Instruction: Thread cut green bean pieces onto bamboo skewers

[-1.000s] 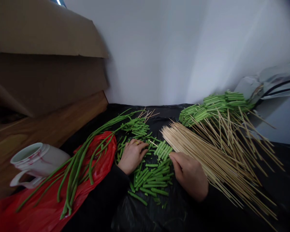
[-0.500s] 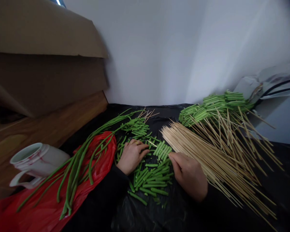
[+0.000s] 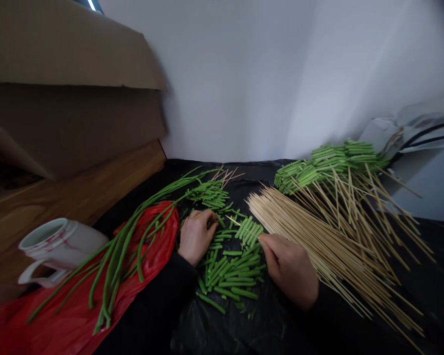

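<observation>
My right hand (image 3: 289,266) pinches the near end of a thin bamboo skewer (image 3: 232,220) that runs through a short row of cut green bean pieces (image 3: 249,230). My left hand (image 3: 195,235) lies palm down with curled fingers on the loose cut bean pieces (image 3: 229,273), its fingertips touching pieces at the far edge of the pile. What, if anything, those fingers pinch is hidden. Both hands rest on the black plastic sheet (image 3: 214,330).
A big fan of bare skewers (image 3: 318,236) lies right of my right hand. Finished bean skewers (image 3: 329,160) pile up at the back right. Long uncut beans (image 3: 126,246) lie over a red bag (image 3: 59,320) at left, beside a white mug (image 3: 55,246). Cardboard boxes (image 3: 70,74) stand behind.
My left hand has shifted a little left and away, its fingers curling from flat onto the bean pieces at the pile's far edge. My right hand and the skewer stayed put.
</observation>
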Tool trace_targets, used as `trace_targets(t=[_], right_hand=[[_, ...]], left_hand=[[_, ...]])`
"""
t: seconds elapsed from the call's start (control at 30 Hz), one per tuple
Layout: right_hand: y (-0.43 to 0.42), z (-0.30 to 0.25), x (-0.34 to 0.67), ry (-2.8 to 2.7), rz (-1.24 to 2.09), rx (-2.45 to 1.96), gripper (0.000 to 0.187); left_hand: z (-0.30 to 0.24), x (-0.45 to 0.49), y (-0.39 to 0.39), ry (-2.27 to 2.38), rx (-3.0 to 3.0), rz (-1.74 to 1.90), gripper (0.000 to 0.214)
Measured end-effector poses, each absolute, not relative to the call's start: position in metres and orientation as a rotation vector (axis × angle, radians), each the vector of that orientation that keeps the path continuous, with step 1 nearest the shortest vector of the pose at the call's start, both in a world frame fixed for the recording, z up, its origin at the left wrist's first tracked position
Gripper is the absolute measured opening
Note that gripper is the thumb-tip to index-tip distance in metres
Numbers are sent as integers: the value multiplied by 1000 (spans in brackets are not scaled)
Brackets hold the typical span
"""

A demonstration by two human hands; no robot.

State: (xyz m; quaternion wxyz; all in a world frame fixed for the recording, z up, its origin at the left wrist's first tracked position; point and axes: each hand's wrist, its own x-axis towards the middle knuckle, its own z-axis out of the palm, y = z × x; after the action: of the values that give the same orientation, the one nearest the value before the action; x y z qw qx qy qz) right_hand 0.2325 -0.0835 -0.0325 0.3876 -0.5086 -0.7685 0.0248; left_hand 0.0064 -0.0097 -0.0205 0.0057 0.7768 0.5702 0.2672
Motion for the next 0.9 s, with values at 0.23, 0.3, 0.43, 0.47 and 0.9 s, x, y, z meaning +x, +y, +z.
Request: trace_targets(t=[0.23,0.3,0.43,0.47,0.9], right_hand=[[-84,-33,232,-1957,65,-1295,26],[-84,-33,232,-1952,69,-1292,26],[-84,-33,233,-1956,75,-1285,27],[-84,-33,233,-1962,72,-1286,27],[-87,-33,231,-1981,58,-1299,26]], left_hand=[[-28,6,-5,1703,2417,968,32],[-28,7,-3,1665,2341,1076,29],[-21,11,-5,1441,1851,1243,20],[-18,13,-6,1339,1647,1230,20],[-9,15,-11,858,810,1005,27]])
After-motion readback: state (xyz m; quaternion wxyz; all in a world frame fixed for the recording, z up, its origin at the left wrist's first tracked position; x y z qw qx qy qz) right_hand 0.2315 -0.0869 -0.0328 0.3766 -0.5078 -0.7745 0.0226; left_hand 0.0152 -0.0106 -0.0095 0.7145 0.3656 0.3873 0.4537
